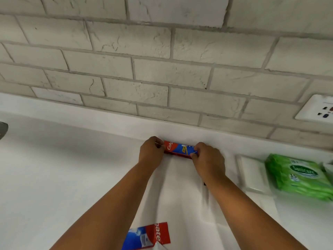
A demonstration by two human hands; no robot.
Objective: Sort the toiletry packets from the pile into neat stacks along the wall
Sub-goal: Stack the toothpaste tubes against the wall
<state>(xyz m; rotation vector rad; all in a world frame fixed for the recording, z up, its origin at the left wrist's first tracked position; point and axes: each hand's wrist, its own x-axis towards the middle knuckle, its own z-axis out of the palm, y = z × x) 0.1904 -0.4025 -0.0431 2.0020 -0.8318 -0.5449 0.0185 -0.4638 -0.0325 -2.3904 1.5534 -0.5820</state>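
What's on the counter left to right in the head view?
Grey object at the edge → left hand → toothpaste box at the wall → right hand → white tray → green wipes pack.

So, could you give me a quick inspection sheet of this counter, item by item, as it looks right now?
Surface: white counter running along a pale brick-pattern wall.
Job's things: red and blue toothpaste box lying lengthwise close to the wall; a second toothpaste box at the near edge; green wipes packets stacked at the right, blurred.
Clutter: white tray beside the wipes; a grey object at the left edge, cut off.
Grips: left hand and right hand each hold one end of the box by the wall.
Cables: nothing seen.
Surroundings: wall socket plate at the right.
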